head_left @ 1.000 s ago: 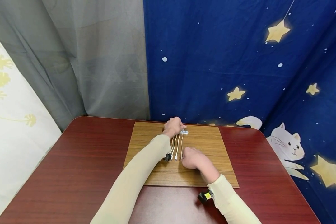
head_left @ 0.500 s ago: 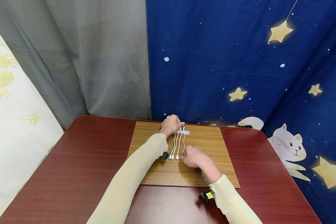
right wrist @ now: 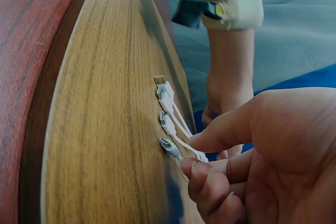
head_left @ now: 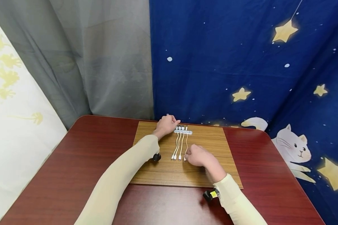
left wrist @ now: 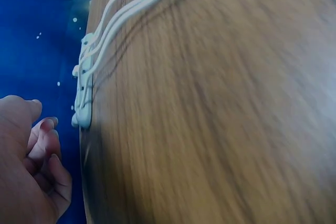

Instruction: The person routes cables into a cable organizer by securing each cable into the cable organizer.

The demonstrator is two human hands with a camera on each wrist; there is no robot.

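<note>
Several short white charging cables (head_left: 181,145) lie side by side on a wood-grain board (head_left: 211,156), their upper ends seated in a pale cable clip strip (head_left: 189,132). My left hand (head_left: 166,125) hovers left of the strip, fingers loosely curled around nothing; in the left wrist view, the hand (left wrist: 26,166) stands apart from the strip (left wrist: 84,87). My right hand (head_left: 197,155) is beside the lower plug (head_left: 185,159) of the rightmost cable. In the right wrist view, a gap shows between thumb and fingers, with that cable's plug (right wrist: 169,147) just beyond the fingertips.
The board lies on a dark red table (head_left: 95,156) near its back edge. Behind hang a grey curtain (head_left: 115,62) and a blue star-patterned curtain (head_left: 202,62). Black wrist cameras (head_left: 156,157) are worn on both forearms.
My left hand has drawn away leftward from the clip strip, uncovering the cables' upper ends. My right hand has shifted slightly, and the rightmost cable's plug now shows beside its fingers.
</note>
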